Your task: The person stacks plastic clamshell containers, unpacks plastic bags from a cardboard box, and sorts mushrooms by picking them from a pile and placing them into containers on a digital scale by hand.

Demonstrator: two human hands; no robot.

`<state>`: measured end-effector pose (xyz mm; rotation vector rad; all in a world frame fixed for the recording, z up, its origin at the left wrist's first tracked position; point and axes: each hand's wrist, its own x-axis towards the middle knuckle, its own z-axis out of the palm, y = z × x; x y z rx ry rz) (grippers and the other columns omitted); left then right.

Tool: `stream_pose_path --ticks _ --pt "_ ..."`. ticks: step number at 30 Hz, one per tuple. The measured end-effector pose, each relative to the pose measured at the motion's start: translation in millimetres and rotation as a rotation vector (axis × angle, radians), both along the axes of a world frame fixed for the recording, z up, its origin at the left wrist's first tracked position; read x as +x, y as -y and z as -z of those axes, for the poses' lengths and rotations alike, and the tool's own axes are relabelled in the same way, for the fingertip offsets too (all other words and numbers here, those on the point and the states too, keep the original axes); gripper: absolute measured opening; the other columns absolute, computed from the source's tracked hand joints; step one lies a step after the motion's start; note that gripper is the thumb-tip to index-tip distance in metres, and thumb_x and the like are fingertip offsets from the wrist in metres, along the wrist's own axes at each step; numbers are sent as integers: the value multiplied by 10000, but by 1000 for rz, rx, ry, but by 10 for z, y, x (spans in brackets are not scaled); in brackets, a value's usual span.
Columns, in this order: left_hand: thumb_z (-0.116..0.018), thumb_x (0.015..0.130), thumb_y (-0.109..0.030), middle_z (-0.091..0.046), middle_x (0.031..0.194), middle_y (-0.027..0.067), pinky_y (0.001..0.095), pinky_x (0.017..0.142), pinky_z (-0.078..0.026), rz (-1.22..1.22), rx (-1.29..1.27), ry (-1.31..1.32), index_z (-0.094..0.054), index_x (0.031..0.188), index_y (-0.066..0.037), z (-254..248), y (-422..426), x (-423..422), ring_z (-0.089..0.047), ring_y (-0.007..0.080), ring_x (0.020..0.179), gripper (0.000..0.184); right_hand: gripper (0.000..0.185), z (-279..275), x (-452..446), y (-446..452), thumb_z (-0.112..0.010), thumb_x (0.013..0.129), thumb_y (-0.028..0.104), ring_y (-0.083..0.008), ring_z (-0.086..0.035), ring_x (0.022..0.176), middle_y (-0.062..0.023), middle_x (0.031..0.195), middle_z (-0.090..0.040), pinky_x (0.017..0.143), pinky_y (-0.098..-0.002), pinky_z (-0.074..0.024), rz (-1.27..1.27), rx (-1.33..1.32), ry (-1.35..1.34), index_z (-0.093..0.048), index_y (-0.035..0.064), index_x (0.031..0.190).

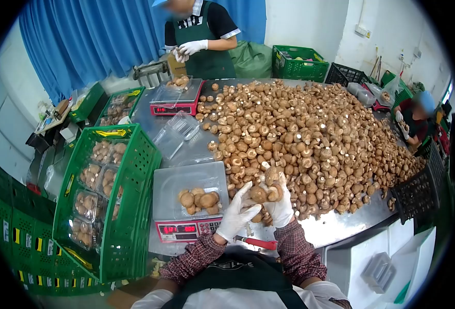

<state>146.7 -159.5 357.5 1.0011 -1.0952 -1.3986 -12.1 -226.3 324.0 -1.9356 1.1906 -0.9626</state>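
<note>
Both my hands wear white gloves and meet at the near edge of a big heap of brown mushrooms (pixel 299 139). My left hand (pixel 237 213) has its fingers closed on a mushroom (pixel 258 194). Beside it, my right hand (pixel 281 205) grips mushrooms (pixel 275 191). To the left, a scale (pixel 178 229) with red digits bears a clear tray (pixel 165 180) holding several mushrooms (pixel 199 201). A red-handled tool (pixel 256 242) lies just below my hands.
A green crate (pixel 134 195) with packed mushroom boxes stands left. Empty clear boxes (pixel 178 131) and a second scale (pixel 173 108) lie beyond. A co-worker (pixel 204 46) stands across the table; another person (pixel 417 118) is at the right. A black crate (pixel 418 194) borders the heap.
</note>
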Motion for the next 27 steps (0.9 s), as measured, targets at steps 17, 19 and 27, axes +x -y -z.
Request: stream_pose_path --ticks 17,19,27 --pt "-466 867 -291 -585 1193 198 329 783 -529 58 335 -950 -363 1395 10 67 -69 520 -625 219 894 616 456 -179 194 -303 -390 974 435 -260 -582 1052 -123 1241 -575 703 -300 -457 10 986 1477 -519 71 1216" --pt "-444 899 -372 -565 1221 216 335 769 -528 50 328 -947 -367 1383 34 53 -68 529 -622 229 889 636 451 -190 185 -317 -378 983 434 -224 -594 925 -135 1213 -586 655 -269 -441 79 997 1420 -509 67 1209" --pt "-430 957 -356 -573 1207 230 369 801 -533 149 357 -939 -459 1297 52 -43 -73 521 -620 296 986 533 532 -196 152 -429 -318 991 494 -123 -441 553 -76 901 -603 534 -228 -360 -167 865 1306 -495 35 1195"
